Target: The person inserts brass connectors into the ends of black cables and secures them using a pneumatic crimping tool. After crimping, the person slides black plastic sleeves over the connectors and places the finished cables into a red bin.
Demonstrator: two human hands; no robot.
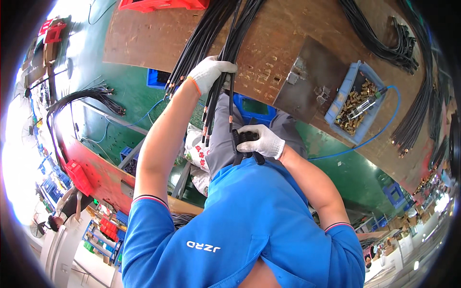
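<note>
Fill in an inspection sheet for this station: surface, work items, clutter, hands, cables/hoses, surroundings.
Surface: brown bench, scuffed; dark plate with metal fixtures on it.
Work items: black cables with copper-coloured ends; black pieces, exact type unclear.
Clutter: blue bin of brass-coloured fittings, with a tool lying across them; red crate at the bench's far edge.
Hands: both gloved; left hand grips the cables, right hand holds the black pieces.
Cables/hoses: another cable bundle on the bench's right; blue hose runs from the tool.
Surroundings: green floor; another person far left.
</note>
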